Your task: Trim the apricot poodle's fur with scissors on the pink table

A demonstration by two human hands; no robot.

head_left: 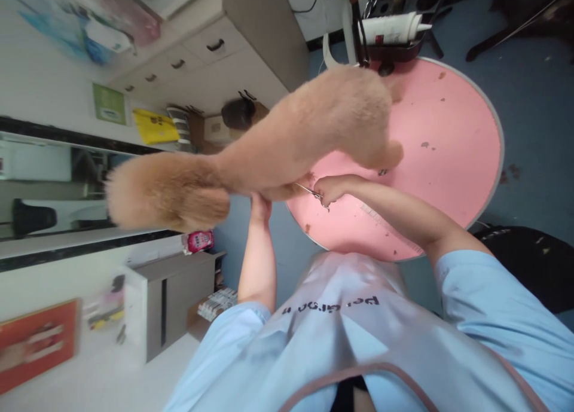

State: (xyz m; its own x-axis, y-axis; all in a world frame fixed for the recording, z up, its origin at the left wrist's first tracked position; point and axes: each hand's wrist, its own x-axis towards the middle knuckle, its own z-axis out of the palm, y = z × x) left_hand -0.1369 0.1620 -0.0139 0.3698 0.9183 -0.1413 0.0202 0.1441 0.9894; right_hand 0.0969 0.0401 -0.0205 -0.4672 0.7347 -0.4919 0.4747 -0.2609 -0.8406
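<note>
Blue floor (529, 125), scattered tufts on it. Round pink tabletop (452, 131), pale rim. Light cabinets (258, 71), dark drawer pulls. White wall (67, 110), yellow packet (155, 127); dark-framed mirror (87, 188) below. Grey-and-white cabinet (155, 298). Orange-red poster (38, 343), partly blurred.

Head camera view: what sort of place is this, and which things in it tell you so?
Most likely a pet grooming room: a fluffy tan dog is on a round pink table, the right hand holds scissors near its coat, and the apron bears lettering like "Pet Groom".
</note>
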